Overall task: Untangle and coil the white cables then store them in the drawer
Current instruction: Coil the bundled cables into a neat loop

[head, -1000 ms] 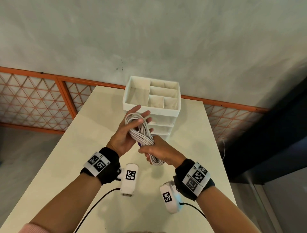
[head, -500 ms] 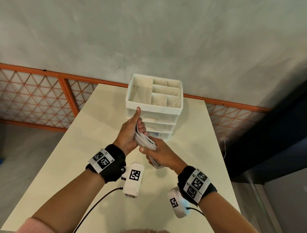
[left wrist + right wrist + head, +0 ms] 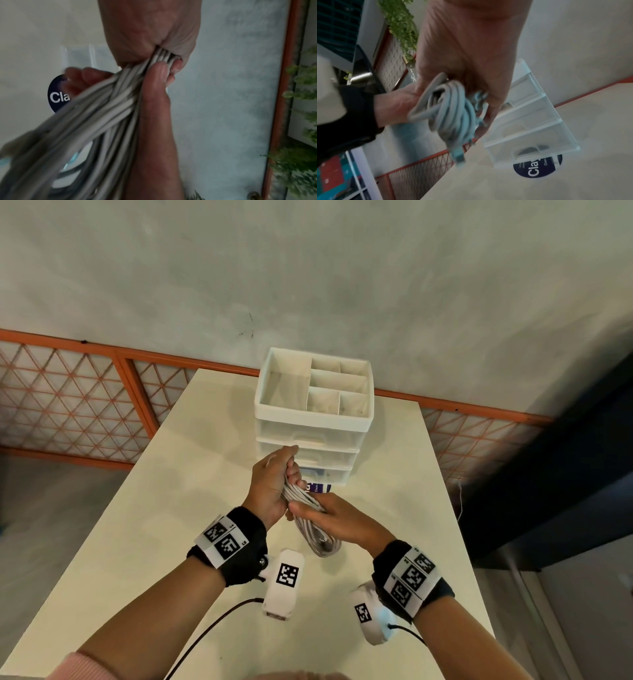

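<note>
A coiled bundle of white cable (image 3: 317, 539) hangs between my hands above the cream table (image 3: 144, 508), just in front of the drawer unit (image 3: 308, 440). My left hand (image 3: 274, 484) grips the bundle's upper end in a fist; the strands (image 3: 120, 97) run out of the curled fingers. My right hand (image 3: 339, 518) holds the lower part, fingers wrapped round the loops (image 3: 450, 108), and a connector end (image 3: 458, 154) dangles below. The white unit has three clear drawers, all closed, and an open divided tray on top.
A dark blue round label (image 3: 318, 487) lies on the table against the bottom drawer (image 3: 537, 143). An orange lattice railing (image 3: 68, 405) runs behind the table's far edge under a grey wall. The floor drops off along both table sides.
My left hand has closed from spread fingers into a fist round the coil's top. Both hands and the bundle shifted slightly toward the drawers, and the loops are squeezed narrower.
</note>
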`<state>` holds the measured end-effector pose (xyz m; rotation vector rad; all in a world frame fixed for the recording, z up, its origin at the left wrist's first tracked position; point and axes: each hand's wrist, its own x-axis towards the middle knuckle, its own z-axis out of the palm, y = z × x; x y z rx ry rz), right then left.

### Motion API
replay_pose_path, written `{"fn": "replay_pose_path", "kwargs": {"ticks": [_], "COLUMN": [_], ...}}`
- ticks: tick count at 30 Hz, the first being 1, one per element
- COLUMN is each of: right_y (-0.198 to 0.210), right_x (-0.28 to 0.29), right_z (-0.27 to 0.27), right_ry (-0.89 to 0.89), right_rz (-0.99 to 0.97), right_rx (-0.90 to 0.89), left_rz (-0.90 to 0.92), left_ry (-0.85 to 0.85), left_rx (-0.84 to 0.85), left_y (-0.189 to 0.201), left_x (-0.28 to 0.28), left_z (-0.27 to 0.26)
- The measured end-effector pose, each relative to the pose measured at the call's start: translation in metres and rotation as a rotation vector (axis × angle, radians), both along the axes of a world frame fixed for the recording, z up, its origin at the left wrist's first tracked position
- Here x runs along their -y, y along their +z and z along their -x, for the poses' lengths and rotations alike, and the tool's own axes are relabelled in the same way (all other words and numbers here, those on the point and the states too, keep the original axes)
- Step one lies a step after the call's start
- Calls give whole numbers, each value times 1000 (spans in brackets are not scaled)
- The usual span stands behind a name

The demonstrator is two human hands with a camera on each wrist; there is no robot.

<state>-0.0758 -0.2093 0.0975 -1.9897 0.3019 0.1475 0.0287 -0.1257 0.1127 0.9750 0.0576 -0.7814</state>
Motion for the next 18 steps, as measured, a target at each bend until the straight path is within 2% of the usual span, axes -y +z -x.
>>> {"fn": "replay_pose_path", "kwargs": {"ticks": [4, 9, 11, 14, 18], "right_y": [0, -8, -15, -29, -45], "right_x": [-1, -19, -20, -16, -10], "right_z": [1, 1, -1, -3, -7], "right_ry": [-23, -257, -320, -341, -340], "right_rz": [-196, -273, -248, -96, -12], "right_rx": [3, 127, 163, 224, 162], "left_rz": [38, 50, 44, 16, -48], "left_ry": [-15, 15, 6, -27, -64], "left_rx": [96, 34, 0, -105, -205], "left_y": [1, -5, -9, -18, -32], "left_x": [3, 9, 13, 18, 26], "left_z": [2, -1, -2, -6, -12]}}
